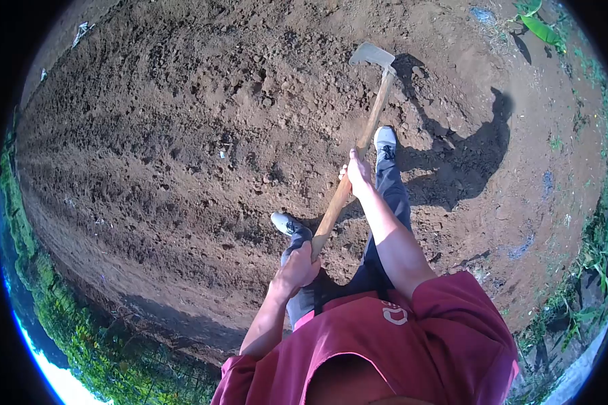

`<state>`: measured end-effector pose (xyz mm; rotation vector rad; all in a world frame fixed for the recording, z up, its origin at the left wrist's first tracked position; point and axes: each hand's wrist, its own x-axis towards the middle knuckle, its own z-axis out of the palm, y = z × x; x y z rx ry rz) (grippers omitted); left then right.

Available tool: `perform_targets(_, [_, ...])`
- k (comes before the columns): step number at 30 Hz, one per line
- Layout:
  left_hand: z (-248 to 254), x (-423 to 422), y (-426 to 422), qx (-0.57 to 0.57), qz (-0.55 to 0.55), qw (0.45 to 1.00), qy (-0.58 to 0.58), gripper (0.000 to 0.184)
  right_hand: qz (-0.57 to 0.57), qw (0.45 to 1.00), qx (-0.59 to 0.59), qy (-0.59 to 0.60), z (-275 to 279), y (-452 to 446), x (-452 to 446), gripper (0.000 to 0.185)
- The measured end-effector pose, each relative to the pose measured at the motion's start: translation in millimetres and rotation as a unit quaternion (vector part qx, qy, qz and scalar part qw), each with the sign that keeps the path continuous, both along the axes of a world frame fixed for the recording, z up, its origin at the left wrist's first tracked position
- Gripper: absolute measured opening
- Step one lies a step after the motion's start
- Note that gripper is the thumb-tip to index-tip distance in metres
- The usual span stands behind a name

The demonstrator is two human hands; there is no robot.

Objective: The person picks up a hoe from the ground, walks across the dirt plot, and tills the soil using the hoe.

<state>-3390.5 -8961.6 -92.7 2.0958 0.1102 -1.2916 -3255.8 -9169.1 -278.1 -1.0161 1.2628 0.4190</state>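
A hoe (336, 206) with a long wooden handle and a flat metal blade slants away from my body across the middle of the view. My left hand (300, 270) is closed around the near end of its handle, close to my waist. Farther up, my right hand (357, 171) wraps the handle around its middle. The grey blade (373, 53) is at the far end, over loose brown soil (250, 101). Whether it touches the ground I cannot tell.
My shoes (385, 137) stand apart on the soil, one on each side of the handle. A dark shadow (469, 162) falls to the right. Rough clods cover the ground to the left. Green plants (108, 358) line the lower left, with more leaves (542, 31) at the upper right.
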Motion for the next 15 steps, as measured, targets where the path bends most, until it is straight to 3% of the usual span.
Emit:
perform_targets(2, [30, 2, 11, 0.016, -0.008, 1.0, 0.002, 0.034, -0.023, 1.0, -0.004, -0.014, 15, 11, -12, 0.036])
perform_targets(10, [71, -27, 39, 0.025, -0.043, 0.999, 0.003, 0.038, -0.048, 0.997, 0.005, -0.059, 68, 24, -46, 0.037])
perform_targets(14, [119, -25, 40, -0.007, -0.079, 0.997, 0.004, 0.039, -0.06, 0.996, -0.041, -0.057, 116, 10, -52, 0.039])
perform_targets(15, [138, -15, 39, -0.008, -0.09, 0.996, 0.011, 0.039, -0.074, 0.991, -0.035, -0.104, 121, 5, -54, 0.04])
